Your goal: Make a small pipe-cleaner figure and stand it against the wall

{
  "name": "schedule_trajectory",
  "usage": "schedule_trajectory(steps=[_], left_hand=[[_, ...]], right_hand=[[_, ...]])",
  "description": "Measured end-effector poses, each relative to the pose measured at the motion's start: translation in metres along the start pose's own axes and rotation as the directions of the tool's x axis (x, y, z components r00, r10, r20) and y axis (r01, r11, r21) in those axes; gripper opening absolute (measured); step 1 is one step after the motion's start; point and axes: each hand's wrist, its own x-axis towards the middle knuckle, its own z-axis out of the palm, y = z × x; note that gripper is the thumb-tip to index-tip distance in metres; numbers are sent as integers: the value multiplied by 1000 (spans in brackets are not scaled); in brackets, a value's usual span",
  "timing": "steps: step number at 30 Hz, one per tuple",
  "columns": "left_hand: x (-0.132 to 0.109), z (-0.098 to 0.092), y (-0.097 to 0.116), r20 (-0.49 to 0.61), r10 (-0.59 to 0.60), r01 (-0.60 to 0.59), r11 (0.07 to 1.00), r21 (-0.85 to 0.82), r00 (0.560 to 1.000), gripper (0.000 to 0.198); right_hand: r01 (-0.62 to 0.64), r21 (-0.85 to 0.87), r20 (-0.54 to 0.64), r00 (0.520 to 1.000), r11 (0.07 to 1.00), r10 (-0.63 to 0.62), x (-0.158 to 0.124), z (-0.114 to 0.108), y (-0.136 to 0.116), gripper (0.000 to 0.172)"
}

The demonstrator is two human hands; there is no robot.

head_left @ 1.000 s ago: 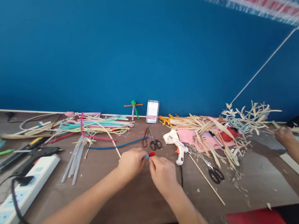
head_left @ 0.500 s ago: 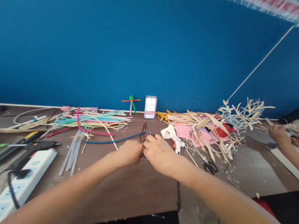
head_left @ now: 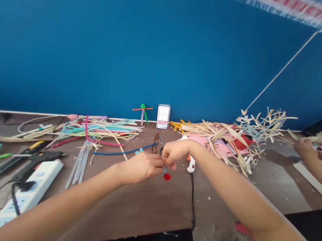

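Note:
My left hand [head_left: 141, 168] is closed in a pinch over the middle of the table. Light-blue fuzzy stem shows above its knuckles and below its fingertips, apparently a pipe cleaner [head_left: 164, 170] ending in a small red piece [head_left: 167, 176]. Pressed close against the left fingertips, my right hand [head_left: 174, 153] is curled, wrist bent; its fingers hide what they pinch. Just beyond the hands lie a blue pipe cleaner [head_left: 117, 154], a brown beaded string [head_left: 155, 143] and partly hidden scissors or a similar tool [head_left: 161, 139].
Coloured pipe cleaners [head_left: 108, 128], clear glue sticks [head_left: 78, 163], a black glue gun [head_left: 34, 162] and a power strip [head_left: 37, 184] lie left. Rightward are a white glue gun [head_left: 191, 164], pale husk strips [head_left: 214, 132] and another person's hand [head_left: 306, 150]. A small figure [head_left: 142, 113] leans by the wall.
My right hand has lifted and turned at the wrist, its forearm swinging upward. My left hand has shifted slightly right. The light-blue stem and red piece now show below the fingers.

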Motion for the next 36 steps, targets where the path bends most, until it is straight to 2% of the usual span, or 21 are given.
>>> schedule_trajectory(steps=[3,5,6,8,9,11,13,14,16,19,23,25,27,29,33,36], left_hand=[[-3,-1,3,-76,9,-20,988,-152,997,22],[-6,4,5,-222,-139,60,942,-332,965,19],[-7,9,6,-290,-259,112,891,-440,921,16],[-8,21,9,-347,-527,198,725,-659,776,12],[-7,27,10,-328,-645,219,618,-755,690,12],[-4,40,13,-217,-812,213,382,-899,542,13],[0,50,16,-59,-897,155,139,-978,437,16],[2,54,17,25,-910,113,25,-993,413,17],[4,59,17,165,-900,34,-166,-986,403,19],[4,62,16,265,-867,-31,-306,-952,423,21],[2,63,15,308,-852,-9,-344,-939,424,25],[3,65,17,299,-873,17,-318,-948,384,25],[5,68,18,256,-911,30,-260,-965,324,24],[10,72,21,201,-944,23,-203,-979,262,22],[17,84,23,110,-980,28,-106,-994,166,20],[18,90,22,-66,-987,155,90,-984,148,15]], right_hand=[[156,157,13,987,975,-160,-4,3,10,6],[280,326,-89,960,903,-265,-5,12,16,11],[344,405,-178,938,847,-296,-5,19,19,13],[485,497,-400,864,719,-306,-1,35,25,15],[549,511,-498,816,662,-293,2,43,28,16],[639,510,-645,727,576,-235,10,58,32,17],[675,488,-732,662,553,-163,17,70,36,16],[683,479,-760,637,552,-129,20,74,39,16],[692,465,-803,592,552,-67,27,82,43,14],[698,416,-865,501,582,17,36,92,48,13],[688,318,-940,318,652,124,47,106,48,12],[676,280,-959,220,682,176,51,114,45,11],[682,267,-962,149,681,229,56,120,40,12],[728,280,-948,109,626,298,63,127,34,16],[837,322,-869,77,441,489,79,137,21,21],[858,332,-810,46,392,585,86,141,14,23]])
